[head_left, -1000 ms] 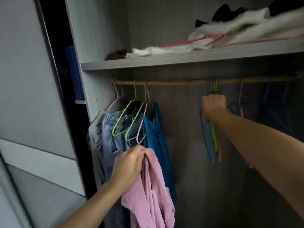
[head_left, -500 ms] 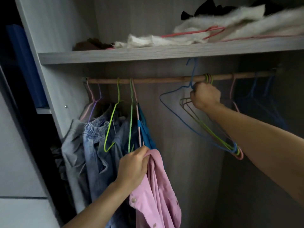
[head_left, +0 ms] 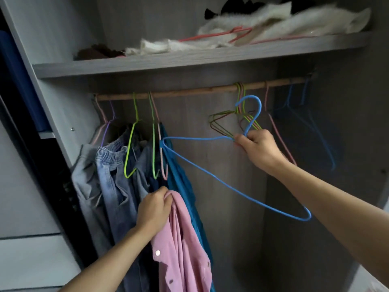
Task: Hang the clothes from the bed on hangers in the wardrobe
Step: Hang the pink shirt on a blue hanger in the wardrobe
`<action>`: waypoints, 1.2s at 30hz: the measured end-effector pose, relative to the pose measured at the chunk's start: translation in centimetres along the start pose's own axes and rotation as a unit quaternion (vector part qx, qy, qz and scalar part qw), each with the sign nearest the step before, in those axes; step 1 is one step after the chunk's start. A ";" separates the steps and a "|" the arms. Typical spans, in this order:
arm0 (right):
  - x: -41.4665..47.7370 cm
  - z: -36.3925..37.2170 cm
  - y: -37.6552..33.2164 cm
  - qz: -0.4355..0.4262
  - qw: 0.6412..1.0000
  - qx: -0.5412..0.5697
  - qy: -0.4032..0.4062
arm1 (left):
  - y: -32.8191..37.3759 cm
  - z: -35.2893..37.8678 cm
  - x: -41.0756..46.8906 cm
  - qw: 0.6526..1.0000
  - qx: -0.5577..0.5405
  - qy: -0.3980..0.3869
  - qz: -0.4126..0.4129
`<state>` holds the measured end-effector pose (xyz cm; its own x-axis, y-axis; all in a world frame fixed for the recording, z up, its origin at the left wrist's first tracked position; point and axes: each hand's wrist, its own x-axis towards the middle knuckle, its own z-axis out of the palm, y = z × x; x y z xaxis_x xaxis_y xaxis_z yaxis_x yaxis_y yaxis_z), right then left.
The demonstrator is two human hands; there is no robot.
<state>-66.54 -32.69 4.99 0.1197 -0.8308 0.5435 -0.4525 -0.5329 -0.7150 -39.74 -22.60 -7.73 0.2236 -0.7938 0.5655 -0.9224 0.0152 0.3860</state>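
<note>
**Open wardrobe, head view.** The right grip (head_left: 259, 146) is clenched round the neck of a blue wire hanger (head_left: 195, 138). The hanger is held free just below the wooden rail (head_left: 189, 92), hook upward, with its left shoulder high and its right shoulder low. The left grip (head_left: 154, 209) grasps the bunched top of the pink shirt (head_left: 181, 249), which dangles at near left on no hanger, in front of a teal garment (head_left: 181, 180). Jeans (head_left: 111, 175) hang from the rail at far left. A cluster of green hangers (head_left: 223, 123) hangs just behind the right grip. The shelf (head_left: 189, 62) above bears white fleecy cloth (head_left: 273, 22).
</note>
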 end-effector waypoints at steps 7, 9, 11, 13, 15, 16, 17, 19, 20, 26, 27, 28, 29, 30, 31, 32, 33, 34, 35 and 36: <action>-7.1 -5.8 4.4 -0.022 0.989 0.018 -0.148 | 1.2 -1.8 -2.9 0.994 0.043 0.042 -0.093; -9.1 -6.0 5.3 -0.037 0.982 0.002 -0.183 | 2.2 -2.3 -4.0 0.993 0.052 0.050 -0.095; -10.8 -5.4 5.8 -0.034 0.979 0.012 -0.201 | 3.7 -2.8 -5.4 0.993 0.043 0.051 -0.100; -12.2 -4.3 5.7 -0.026 0.978 0.029 -0.206 | 5.9 -3.2 -6.8 0.993 0.044 0.051 -0.093; -13.6 -3.1 4.9 -0.038 0.977 0.030 -0.210 | 8.3 -3.6 -7.9 0.995 0.052 0.053 -0.062; -14.4 -2.5 4.5 -0.047 0.975 0.028 -0.214 | 9.4 -3.9 -8.3 0.996 0.053 0.052 -0.045; -15.1 -1.9 4.2 -0.052 0.974 0.031 -0.220 | 10.4 -4.3 -8.7 0.997 0.050 0.049 -0.029; -16.3 -1.1 3.6 -0.037 0.970 0.065 -0.233 | 11.7 -5.0 -9.3 0.999 0.022 0.040 0.000; -16.8 -0.8 3.2 -0.012 0.966 0.101 -0.239 | 11.9 -5.4 -9.4 0.999 0.002 0.032 0.010; -17.7 -0.7 0.6 0.185 0.842 0.370 -0.347 | 12.1 -8.3 -9.4 0.998 0.008 -0.009 0.054; -17.8 -0.4 0.3 0.187 0.836 0.381 -0.349 | 11.9 -8.7 -9.5 0.998 0.039 -0.021 0.053; -17.9 -0.1 -0.1 0.180 0.841 0.378 -0.342 | 11.5 -8.9 -9.6 0.996 0.073 -0.032 0.045; -18.2 0.3 -0.4 0.169 0.849 0.373 -0.335 | 11.1 -9.1 -9.7 0.993 0.105 -0.041 0.035; -18.5 0.8 -0.8 0.157 0.854 0.368 -0.331 | 10.6 -9.3 -9.8 0.990 0.129 -0.052 0.024; -18.9 1.3 -1.2 0.150 0.855 0.371 -0.330 | 10.2 -9.5 -10.0 0.988 0.140 -0.063 0.013; -19.3 1.8 -1.6 0.147 0.854 0.376 -0.327 | 9.9 -9.7 -10.2 0.987 0.144 -0.077 0.003; -19.5 2.1 -2.0 0.151 0.849 0.386 -0.329 | 9.7 -9.9 -10.4 0.986 0.142 -0.090 -0.004; -19.5 2.3 -2.3 0.162 0.837 0.400 -0.338 | 9.3 -10.0 -10.7 0.986 0.135 -0.102 -0.011; -19.2 2.5 -2.5 0.188 0.806 0.429 -0.363 | 8.9 -10.2 -11.0 0.987 0.122 -0.105 -0.014; -18.8 2.5 -2.6 0.230 0.758 0.464 -0.396 | 8.6 -10.5 -11.3 0.990 0.104 -0.096 -0.020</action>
<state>-65.43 -16.09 -4.51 0.7976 -0.6025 -0.0285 0.1656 0.2642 -0.9502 -46.86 -7.09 -3.13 0.2152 -0.8927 0.3959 -0.9634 -0.1278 0.2355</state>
